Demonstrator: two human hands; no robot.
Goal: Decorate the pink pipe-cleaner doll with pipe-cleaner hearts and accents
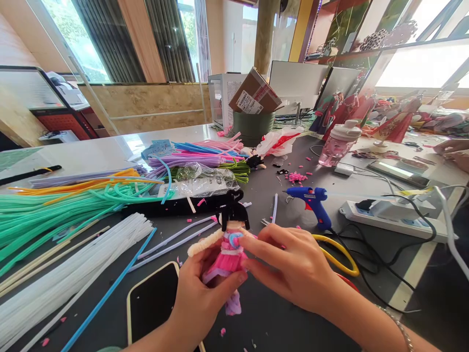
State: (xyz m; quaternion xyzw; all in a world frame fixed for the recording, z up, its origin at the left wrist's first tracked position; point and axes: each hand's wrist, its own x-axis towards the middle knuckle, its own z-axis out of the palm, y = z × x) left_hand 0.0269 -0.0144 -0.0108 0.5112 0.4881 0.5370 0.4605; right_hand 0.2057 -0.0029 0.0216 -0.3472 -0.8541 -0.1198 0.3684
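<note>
A small pipe-cleaner doll [227, 261] with black hair, a pink dress and a cream arm stands nearly upright between my hands. My left hand [196, 293] is closed around its skirt, the thumb in front. A pale purple leg end shows below that thumb. On the doll's chest sits a light-blue coil [234, 239]. My right hand [293, 264] comes in from the right, its index fingertip on the edge of the coil and its thumb against the doll's side. Those fingers are bent together at the doll; whether anything small lies between them is hidden.
A phone [152, 305] lies below my left hand. Pipe-cleaner bundles in green [73, 208] and white [84, 264] cover the left side. To the right are a blue glue gun [313, 201], a power strip [395, 220], cables and a pink bottle [339, 144]. Another person's hand [454, 149] rests far right.
</note>
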